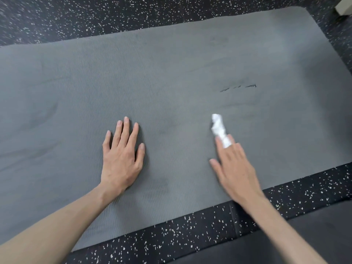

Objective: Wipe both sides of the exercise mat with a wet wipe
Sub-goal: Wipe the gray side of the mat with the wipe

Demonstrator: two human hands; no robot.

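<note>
A grey ribbed exercise mat [171, 73] lies flat across the floor, with a few small tears near its right half. My left hand [122, 155] rests palm down on the mat with its fingers straight and spread. To its right, my right hand [234, 164] lies flat on the mat with straight fingers and presses a crumpled white wet wipe [220, 129] under its fingertips. The wipe sticks out beyond the fingers, away from me. The right hand is slightly blurred.
Black rubber floor [171, 239] with white speckles surrounds the mat. A dark smooth surface [304, 241] lies at the bottom right. A pale object's corner [344, 5] shows at the top right.
</note>
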